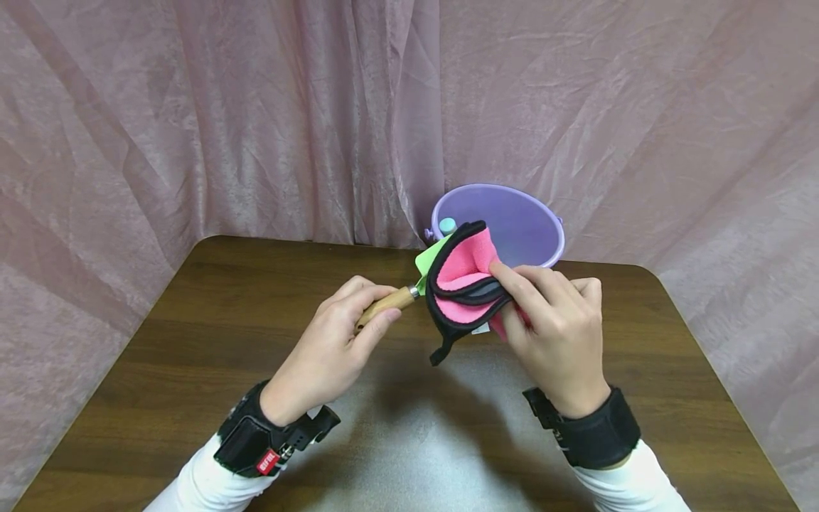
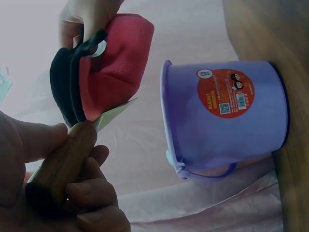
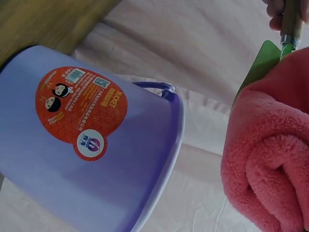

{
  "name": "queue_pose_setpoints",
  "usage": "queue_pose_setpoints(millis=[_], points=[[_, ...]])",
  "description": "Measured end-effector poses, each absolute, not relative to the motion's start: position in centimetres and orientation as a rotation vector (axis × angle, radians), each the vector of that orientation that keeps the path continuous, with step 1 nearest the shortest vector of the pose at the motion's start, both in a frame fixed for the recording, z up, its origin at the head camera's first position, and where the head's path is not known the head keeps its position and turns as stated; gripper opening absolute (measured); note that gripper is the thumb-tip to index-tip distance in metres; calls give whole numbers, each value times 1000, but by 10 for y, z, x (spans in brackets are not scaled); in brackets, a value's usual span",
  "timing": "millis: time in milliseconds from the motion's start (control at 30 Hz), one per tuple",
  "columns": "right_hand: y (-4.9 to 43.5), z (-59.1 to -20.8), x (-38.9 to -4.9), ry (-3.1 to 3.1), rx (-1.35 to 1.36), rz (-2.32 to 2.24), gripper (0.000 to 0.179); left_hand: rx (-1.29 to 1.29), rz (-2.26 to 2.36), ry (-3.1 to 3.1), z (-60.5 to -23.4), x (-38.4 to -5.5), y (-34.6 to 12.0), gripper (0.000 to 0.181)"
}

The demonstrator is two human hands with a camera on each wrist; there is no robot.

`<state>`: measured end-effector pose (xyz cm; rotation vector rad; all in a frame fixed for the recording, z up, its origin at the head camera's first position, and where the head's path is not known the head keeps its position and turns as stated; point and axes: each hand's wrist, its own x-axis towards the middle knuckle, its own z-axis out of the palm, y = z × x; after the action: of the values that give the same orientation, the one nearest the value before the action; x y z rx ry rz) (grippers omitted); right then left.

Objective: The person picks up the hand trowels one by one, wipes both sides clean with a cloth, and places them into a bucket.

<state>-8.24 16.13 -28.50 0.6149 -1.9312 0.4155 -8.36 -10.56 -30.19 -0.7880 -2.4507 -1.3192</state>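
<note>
My left hand (image 1: 339, 341) grips the wooden handle of a small trowel (image 1: 387, 307) with a green blade. In my right hand (image 1: 553, 323) is a folded pink cloth (image 1: 469, 263) with black edging and a small hanging loop. The cloth lies over part of the green blade and hides much of it. The right wrist view shows the fluffy pink side of the cloth (image 3: 270, 159) bunched beside the blade (image 3: 263, 65). Both hands are raised above the table, in front of a purple bucket (image 1: 544, 220).
The bucket stands upright at the back of the brown wooden table (image 1: 256, 306), with a red round label (image 2: 225, 93) on its side. A light green round tip (image 1: 447, 226) shows at the bucket's left rim. A pink curtain (image 1: 307, 121) hangs behind the table.
</note>
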Motion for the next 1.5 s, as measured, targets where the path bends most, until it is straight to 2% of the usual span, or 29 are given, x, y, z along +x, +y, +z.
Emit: queue_pose_setpoints(millis=[567, 1500], points=[[154, -280, -83, -1854, 800, 384, 43, -771, -1330, -2442, -299, -84, -108, 26], [176, -288, -90, -1993, 420, 508, 33, -782, -1359, -2396, -299, -86, -109, 24]])
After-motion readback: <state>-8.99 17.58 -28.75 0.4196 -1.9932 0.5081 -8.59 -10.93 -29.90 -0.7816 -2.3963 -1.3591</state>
